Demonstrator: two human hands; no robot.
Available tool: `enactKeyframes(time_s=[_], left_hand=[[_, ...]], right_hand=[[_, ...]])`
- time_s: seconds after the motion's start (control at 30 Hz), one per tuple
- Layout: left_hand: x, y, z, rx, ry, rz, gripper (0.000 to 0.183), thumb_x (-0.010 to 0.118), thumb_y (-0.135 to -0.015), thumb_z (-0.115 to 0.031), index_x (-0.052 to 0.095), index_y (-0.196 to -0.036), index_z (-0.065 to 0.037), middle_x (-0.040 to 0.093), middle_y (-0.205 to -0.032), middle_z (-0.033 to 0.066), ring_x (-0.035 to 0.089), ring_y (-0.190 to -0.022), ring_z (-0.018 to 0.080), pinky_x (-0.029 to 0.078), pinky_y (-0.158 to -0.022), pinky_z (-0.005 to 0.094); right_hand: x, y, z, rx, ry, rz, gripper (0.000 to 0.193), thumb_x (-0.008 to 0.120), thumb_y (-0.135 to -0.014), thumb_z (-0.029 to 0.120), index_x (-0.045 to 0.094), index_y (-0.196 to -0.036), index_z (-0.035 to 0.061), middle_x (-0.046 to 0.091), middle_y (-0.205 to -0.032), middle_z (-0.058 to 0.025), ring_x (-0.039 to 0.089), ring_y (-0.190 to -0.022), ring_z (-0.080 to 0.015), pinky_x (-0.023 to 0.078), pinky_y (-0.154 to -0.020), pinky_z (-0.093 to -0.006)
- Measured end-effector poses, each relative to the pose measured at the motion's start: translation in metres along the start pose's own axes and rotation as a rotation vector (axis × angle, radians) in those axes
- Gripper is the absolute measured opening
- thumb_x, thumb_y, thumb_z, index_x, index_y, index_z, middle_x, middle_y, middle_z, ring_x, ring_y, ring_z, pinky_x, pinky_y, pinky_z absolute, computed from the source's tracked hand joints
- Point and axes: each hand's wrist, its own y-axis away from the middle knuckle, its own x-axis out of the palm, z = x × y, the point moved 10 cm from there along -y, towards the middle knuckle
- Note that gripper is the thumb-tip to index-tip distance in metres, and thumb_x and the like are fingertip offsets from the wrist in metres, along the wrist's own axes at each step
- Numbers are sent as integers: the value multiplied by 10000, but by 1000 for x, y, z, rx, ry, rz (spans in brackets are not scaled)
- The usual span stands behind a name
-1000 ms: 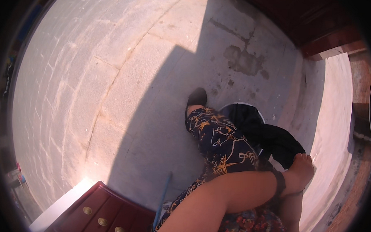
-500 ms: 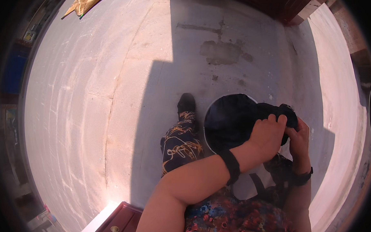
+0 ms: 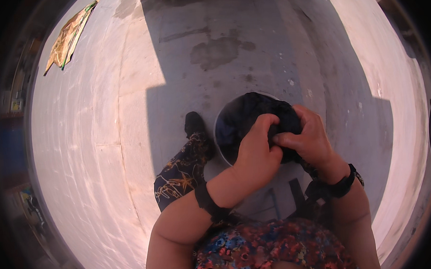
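Observation:
A round basin (image 3: 223, 158) with a pale rim stands on the floor in front of me, filled with dark, wet-looking cloth (image 3: 239, 122). Both my hands are above its right side, closed on a bunched part of this dark cloth. My left hand (image 3: 259, 149) grips the bunch from the left, thumb and forefinger curled over it. From the right, my right hand (image 3: 313, 138) wraps round it, with its thumb pressed in towards the left hand. The fingertips are partly hidden in the folds. What kind of garment or fabric it is, I cannot make out.
My shoe (image 3: 194, 124) and patterned trouser leg (image 3: 184, 180) are just left of the basin. Damp patches (image 3: 217, 51) mark the shaded concrete floor beyond. A gold-coloured sheet or bag (image 3: 70, 40) lies at the far left in sunlight.
Both hands have come from beyond the basin's right edge to above its right side, still gripping the cloth. The view has shifted, so the gold-coloured sheet shows more fully.

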Motion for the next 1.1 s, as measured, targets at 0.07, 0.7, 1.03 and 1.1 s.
enactKeyframes(time_s=[0.07, 0.7, 1.03, 1.1], left_hand=[[0, 1, -7, 89, 54, 9, 404, 549, -732, 58, 514, -1130, -3, 611, -1022, 138, 606, -979, 248, 477, -842, 317], [-7, -7, -7, -58, 556, 42, 492, 523, -753, 149, 488, -1225, 12, 543, -1190, 97, 521, -1115, 170, 418, -957, 285], [-43, -3, -66, 517, -104, -179, 167, 508, -935, -82, 599, -993, 45, 628, -995, 90, 590, -870, 162, 458, -792, 255], [-44, -10, -42, 266, 329, -135, 200, 481, -957, -124, 595, -1005, 33, 634, -1003, 91, 601, -883, 163, 469, -808, 268]], right_hand=[[-9, 2, 1, -41, 102, -19, 254, 677, -652, 97, 569, -851, -19, 604, -704, -134, 588, -645, -197, 462, -599, -322], [-59, 10, 0, -10, -463, -166, 258, 541, -778, -28, 589, -1026, 23, 641, -822, -49, 561, -635, -83, 456, -549, -227], [-70, 13, 10, -90, -440, 16, 332, 665, -786, 57, 623, -1110, -6, 628, -885, -32, 575, -743, -94, 476, -672, -225], [-62, 17, 23, -190, -444, 126, 457, 753, -727, 92, 603, -1140, -30, 620, -937, -44, 579, -785, -104, 488, -722, -237]])
